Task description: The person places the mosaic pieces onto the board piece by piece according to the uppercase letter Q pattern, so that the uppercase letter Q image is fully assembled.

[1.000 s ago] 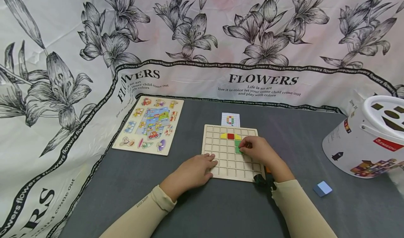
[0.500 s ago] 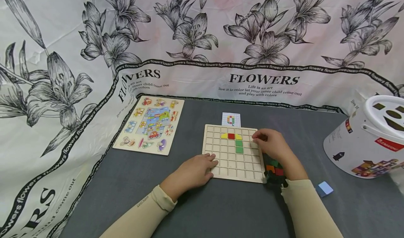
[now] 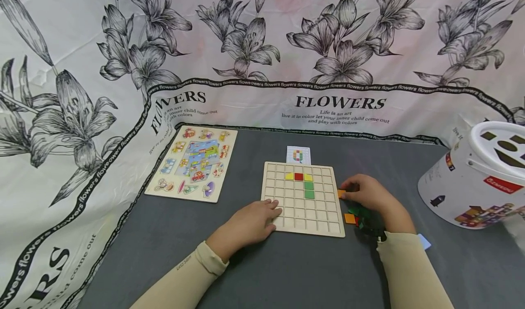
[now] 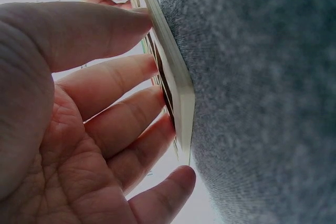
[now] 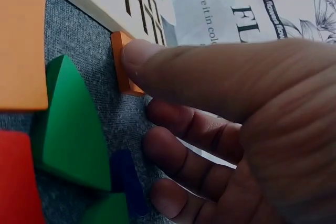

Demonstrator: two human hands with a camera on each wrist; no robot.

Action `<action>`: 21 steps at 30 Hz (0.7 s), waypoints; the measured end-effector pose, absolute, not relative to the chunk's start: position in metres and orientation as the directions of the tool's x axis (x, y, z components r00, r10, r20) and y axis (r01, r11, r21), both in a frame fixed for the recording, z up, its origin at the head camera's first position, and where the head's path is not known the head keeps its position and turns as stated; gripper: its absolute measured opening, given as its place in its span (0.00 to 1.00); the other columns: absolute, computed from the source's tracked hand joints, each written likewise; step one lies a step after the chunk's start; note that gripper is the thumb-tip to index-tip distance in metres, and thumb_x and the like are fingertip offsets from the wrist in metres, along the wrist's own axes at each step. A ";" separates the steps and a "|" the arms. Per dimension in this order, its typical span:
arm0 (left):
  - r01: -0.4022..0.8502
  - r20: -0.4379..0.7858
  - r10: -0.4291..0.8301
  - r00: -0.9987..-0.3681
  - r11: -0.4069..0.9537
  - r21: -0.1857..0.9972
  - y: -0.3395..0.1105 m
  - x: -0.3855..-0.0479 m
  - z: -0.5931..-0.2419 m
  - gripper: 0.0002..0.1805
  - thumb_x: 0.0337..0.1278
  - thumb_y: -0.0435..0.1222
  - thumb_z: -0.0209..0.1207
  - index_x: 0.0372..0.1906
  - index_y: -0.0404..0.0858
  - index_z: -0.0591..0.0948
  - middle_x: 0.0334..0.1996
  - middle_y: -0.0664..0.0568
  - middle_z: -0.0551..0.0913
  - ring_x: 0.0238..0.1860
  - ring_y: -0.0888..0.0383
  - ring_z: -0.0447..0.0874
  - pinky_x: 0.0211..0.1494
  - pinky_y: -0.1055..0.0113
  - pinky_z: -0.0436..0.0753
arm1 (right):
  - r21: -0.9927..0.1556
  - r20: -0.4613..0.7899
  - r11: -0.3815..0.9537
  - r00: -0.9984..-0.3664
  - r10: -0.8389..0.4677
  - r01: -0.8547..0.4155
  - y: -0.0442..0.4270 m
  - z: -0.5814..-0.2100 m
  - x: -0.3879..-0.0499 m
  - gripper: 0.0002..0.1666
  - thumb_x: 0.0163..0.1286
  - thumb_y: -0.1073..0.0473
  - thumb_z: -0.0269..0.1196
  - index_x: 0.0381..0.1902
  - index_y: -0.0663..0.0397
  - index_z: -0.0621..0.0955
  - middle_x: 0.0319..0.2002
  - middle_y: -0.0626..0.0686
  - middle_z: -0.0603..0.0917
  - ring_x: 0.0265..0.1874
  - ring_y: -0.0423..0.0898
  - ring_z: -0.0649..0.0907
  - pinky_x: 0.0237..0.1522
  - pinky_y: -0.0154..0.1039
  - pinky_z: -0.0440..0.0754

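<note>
Head view shows a person's right hand beyond the right edge of a pale wooden square board with a grid of cells, which lies on a dark grey desk. A small flat orange block is at this hand's fingertips, on the side towards the board and just beside its edge. The right wrist view shows the thumb tip on the block and other fingers curled below; the thumb hides part of the block, so whether the hand pinches it from both sides cannot be told.

Under and beside the right hand are a second orange block, a green curved block, a red block and a dark blue piece.

The left hand rests its spread fingers on the board's near left corner, well apart from the orange block at the right hand. Set in the grid, a red square sits between two yellow pieces, with two green squares in line below the right-hand yellow one. A white printed card lies at the board's far edge.
</note>
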State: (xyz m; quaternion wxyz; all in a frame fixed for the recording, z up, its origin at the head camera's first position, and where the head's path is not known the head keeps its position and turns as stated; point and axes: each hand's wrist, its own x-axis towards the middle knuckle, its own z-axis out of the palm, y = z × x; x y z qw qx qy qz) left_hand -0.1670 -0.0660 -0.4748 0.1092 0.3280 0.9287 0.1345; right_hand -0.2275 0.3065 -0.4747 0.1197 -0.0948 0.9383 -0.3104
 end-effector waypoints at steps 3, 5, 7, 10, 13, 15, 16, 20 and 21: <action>0.577 -0.114 0.639 -0.761 0.747 0.330 -0.066 -0.167 -0.474 0.27 0.77 0.40 0.66 0.76 0.42 0.81 0.79 0.47 0.76 0.82 0.49 0.72 0.85 0.53 0.73 | -0.603 -0.168 0.792 -0.955 -0.243 -0.095 0.305 -0.475 -0.227 0.14 0.75 0.59 0.73 0.53 0.63 0.89 0.48 0.61 0.87 0.40 0.49 0.83 0.41 0.43 0.85; 0.577 -0.111 0.638 -0.762 0.747 0.329 -0.066 -0.167 -0.475 0.27 0.77 0.40 0.66 0.75 0.42 0.81 0.79 0.47 0.76 0.81 0.50 0.72 0.85 0.53 0.74 | -0.607 -0.168 0.789 -0.957 -0.237 -0.089 0.304 -0.474 -0.227 0.12 0.75 0.60 0.73 0.50 0.62 0.88 0.47 0.60 0.88 0.39 0.49 0.83 0.41 0.43 0.85; 0.579 -0.108 0.638 -0.762 0.747 0.327 -0.066 -0.167 -0.475 0.27 0.77 0.40 0.66 0.75 0.42 0.81 0.79 0.47 0.76 0.81 0.50 0.72 0.85 0.53 0.74 | -0.608 -0.168 0.789 -0.957 -0.237 -0.089 0.303 -0.473 -0.227 0.10 0.75 0.60 0.73 0.49 0.60 0.88 0.46 0.59 0.88 0.39 0.49 0.83 0.41 0.43 0.85; 0.581 -0.102 0.639 -0.762 0.745 0.327 -0.066 -0.167 -0.476 0.26 0.77 0.39 0.66 0.75 0.42 0.81 0.79 0.47 0.76 0.81 0.50 0.73 0.84 0.53 0.74 | -0.609 -0.164 0.788 -0.958 -0.235 -0.089 0.302 -0.472 -0.227 0.08 0.74 0.61 0.73 0.46 0.58 0.86 0.44 0.56 0.88 0.38 0.48 0.82 0.40 0.42 0.84; 0.581 -0.101 0.639 -0.762 0.745 0.328 -0.066 -0.167 -0.476 0.27 0.77 0.39 0.66 0.75 0.42 0.81 0.79 0.47 0.76 0.81 0.49 0.73 0.84 0.53 0.74 | -0.610 -0.156 0.786 -0.958 -0.239 -0.097 0.301 -0.471 -0.226 0.07 0.74 0.62 0.73 0.45 0.57 0.85 0.41 0.55 0.87 0.37 0.48 0.82 0.39 0.42 0.83; 0.580 -0.102 0.638 -0.763 0.746 0.328 -0.067 -0.166 -0.475 0.27 0.77 0.39 0.66 0.76 0.42 0.81 0.79 0.47 0.76 0.81 0.49 0.73 0.84 0.53 0.74 | -0.612 -0.151 0.784 -0.959 -0.239 -0.099 0.300 -0.470 -0.225 0.07 0.74 0.62 0.73 0.44 0.57 0.85 0.40 0.55 0.87 0.37 0.48 0.82 0.39 0.42 0.83; 0.580 -0.103 0.638 -0.763 0.746 0.327 -0.067 -0.166 -0.475 0.27 0.77 0.39 0.66 0.76 0.42 0.81 0.79 0.47 0.76 0.81 0.49 0.73 0.84 0.53 0.74 | -0.611 -0.148 0.785 -0.960 -0.239 -0.101 0.301 -0.470 -0.225 0.07 0.74 0.62 0.73 0.44 0.57 0.84 0.40 0.55 0.87 0.37 0.48 0.82 0.39 0.42 0.83; 0.585 -0.103 0.642 -0.760 0.744 0.322 -0.067 -0.166 -0.474 0.27 0.77 0.39 0.66 0.76 0.42 0.81 0.78 0.47 0.77 0.81 0.49 0.73 0.84 0.53 0.74 | -0.605 -0.149 0.792 -0.965 -0.217 -0.085 0.305 -0.469 -0.225 0.07 0.75 0.61 0.72 0.44 0.57 0.84 0.40 0.55 0.87 0.38 0.49 0.82 0.40 0.43 0.82; 0.587 -0.104 0.643 -0.759 0.744 0.320 -0.066 -0.166 -0.474 0.27 0.77 0.39 0.66 0.76 0.42 0.81 0.79 0.47 0.77 0.81 0.49 0.73 0.85 0.54 0.74 | -0.600 -0.148 0.796 -0.967 -0.208 -0.079 0.306 -0.469 -0.224 0.07 0.76 0.61 0.72 0.44 0.58 0.84 0.40 0.56 0.87 0.38 0.49 0.83 0.40 0.43 0.83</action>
